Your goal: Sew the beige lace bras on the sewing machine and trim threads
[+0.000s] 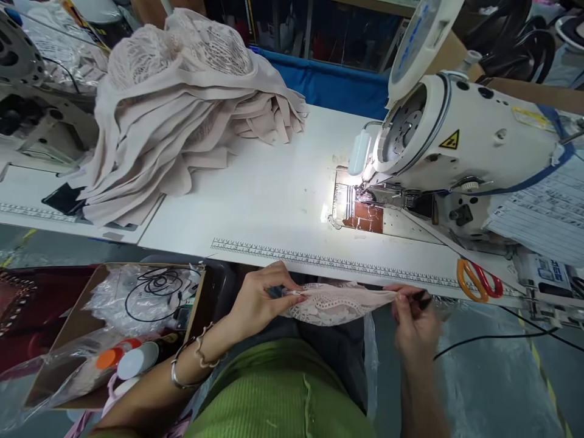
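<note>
A beige lace fabric piece (335, 304) is stretched between my two hands, over my lap at the table's front edge. My left hand (258, 298) pinches its left end between thumb and fingers. The right end is gripped by my right hand (413, 322), which is slightly blurred. A small black object (422, 298) also shows at the right fingers; its kind is unclear. Beyond my hands stands a white sewing machine (483, 140), its lamp lighting the needle area. At the table's left rises a large pile of beige lace-trimmed garment pieces (182, 115).
A printed ruler strip (337, 263) runs along the white table (255, 213). Orange- and red-handled scissors (474, 283) sit at the right edge. Another machine (41, 115) stands far left. Below left is a cardboard box (68, 328) with bottles, plastic and a cable. Written sheets (542, 207) hang at right.
</note>
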`<state>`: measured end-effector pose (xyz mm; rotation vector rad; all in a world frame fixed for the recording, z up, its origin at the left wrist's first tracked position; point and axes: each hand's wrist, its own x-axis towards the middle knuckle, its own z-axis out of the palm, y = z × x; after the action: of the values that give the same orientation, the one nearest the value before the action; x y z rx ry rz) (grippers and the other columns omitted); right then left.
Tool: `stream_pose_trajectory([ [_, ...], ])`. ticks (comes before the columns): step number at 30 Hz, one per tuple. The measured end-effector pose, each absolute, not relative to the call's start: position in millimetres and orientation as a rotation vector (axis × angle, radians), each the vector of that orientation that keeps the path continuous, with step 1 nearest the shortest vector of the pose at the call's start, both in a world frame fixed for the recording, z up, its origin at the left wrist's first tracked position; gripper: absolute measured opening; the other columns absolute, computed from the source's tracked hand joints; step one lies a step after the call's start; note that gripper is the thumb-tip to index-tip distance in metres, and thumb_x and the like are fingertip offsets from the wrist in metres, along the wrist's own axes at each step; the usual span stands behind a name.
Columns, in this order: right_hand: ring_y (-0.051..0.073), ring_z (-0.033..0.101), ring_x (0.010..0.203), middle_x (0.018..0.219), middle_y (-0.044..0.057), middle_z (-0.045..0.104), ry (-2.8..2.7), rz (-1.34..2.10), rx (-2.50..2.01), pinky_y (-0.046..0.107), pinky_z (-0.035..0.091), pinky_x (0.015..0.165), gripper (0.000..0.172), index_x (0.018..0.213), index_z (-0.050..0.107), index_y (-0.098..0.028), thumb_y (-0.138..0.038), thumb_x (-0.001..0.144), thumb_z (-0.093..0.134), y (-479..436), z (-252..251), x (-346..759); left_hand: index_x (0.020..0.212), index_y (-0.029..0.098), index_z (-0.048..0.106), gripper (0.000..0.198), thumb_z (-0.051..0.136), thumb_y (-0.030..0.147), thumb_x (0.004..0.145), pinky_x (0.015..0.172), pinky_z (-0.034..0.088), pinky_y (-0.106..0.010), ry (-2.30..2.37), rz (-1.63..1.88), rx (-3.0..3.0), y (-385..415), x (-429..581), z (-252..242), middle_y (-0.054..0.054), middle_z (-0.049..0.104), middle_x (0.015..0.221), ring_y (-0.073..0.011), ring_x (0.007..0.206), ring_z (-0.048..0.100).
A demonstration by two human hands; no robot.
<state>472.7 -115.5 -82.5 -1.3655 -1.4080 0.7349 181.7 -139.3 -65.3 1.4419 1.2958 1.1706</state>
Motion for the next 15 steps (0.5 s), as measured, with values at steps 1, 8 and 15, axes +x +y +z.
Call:
stream_pose_trajectory([
  [1,0.010,0.045,0.053,0.087,0.003,0.059,-1.482,0.598,-1.369,0.027,0.040,0.049,0.013,0.091,0.059,-0.023,-0.033,0.096,0.063,-116.0,-79.6,466.2,0.075,0.022,0.078,0.012,0.078,0.030,0.084,0.062,0.046,-0.031,1.313,1.160,1.453,-140.0,183.6,-64.5,-0.004,0.067,0.067,-0.0175,0.067,0.058],
  [8,0.017,0.063,0.078,0.092,0.005,0.061,-2.089,0.350,-1.087,0.028,0.051,0.062,0.027,0.104,0.069,-0.026,-0.007,0.088,0.061,-127.0,-73.4,418.1,0.069,0.020,0.073,0.014,0.074,0.025,0.082,0.055,0.040,-0.025,1.363,1.091,1.505,-144.3,199.7,-63.9,-0.001,0.062,0.063,-0.0138,0.060,0.056],
  [15,0.017,0.064,0.077,0.084,0.003,0.067,-2.095,0.232,-0.965,0.029,0.051,0.069,0.031,0.090,0.063,-0.022,0.003,0.083,0.047,-120.0,-77.9,414.0,0.074,0.019,0.072,0.017,0.072,0.032,0.084,0.057,0.045,-0.021,1.379,0.990,1.416,-144.7,205.3,-68.7,0.000,0.062,0.063,-0.0138,0.060,0.059],
])
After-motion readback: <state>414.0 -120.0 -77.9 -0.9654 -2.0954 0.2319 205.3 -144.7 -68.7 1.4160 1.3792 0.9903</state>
